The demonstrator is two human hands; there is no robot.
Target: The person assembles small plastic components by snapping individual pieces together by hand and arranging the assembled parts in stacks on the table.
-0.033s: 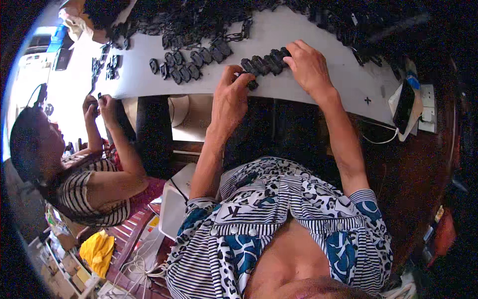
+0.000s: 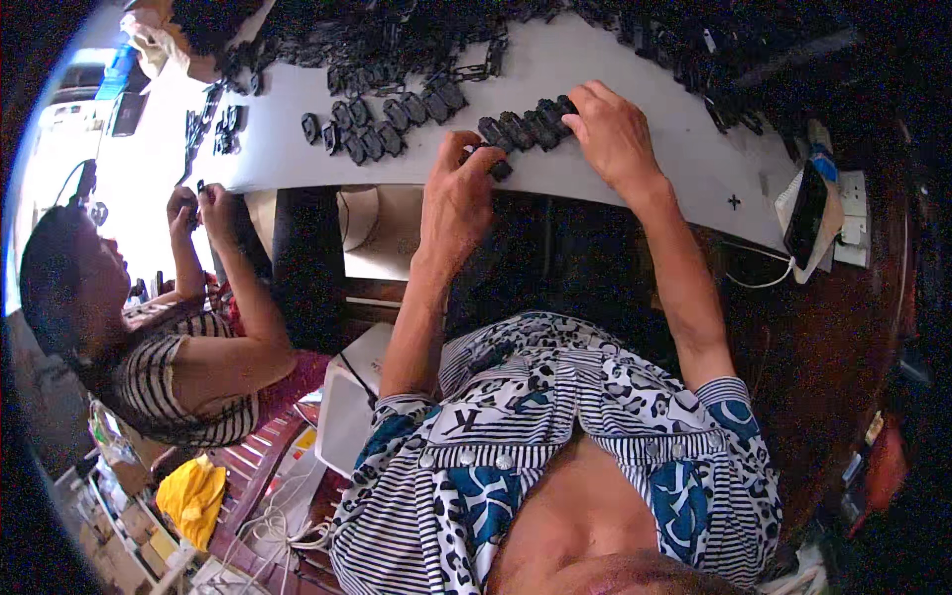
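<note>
Black elongated parts [image 2: 521,129] lie side by side in a slanting row on the white tabletop [image 2: 565,59]. Left hand [image 2: 456,198]: thumb and fingers curled around a black end piece [image 2: 501,171]. Right hand [image 2: 615,139]: bent fingers touch the opposite end; grip cannot be told.

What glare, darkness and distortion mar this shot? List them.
Head view: glare bleaches the left end of the white table; head view: the row of black pieces shows little fine detail; head view: dark, grainy right margin, bowed near table edge.
</note>
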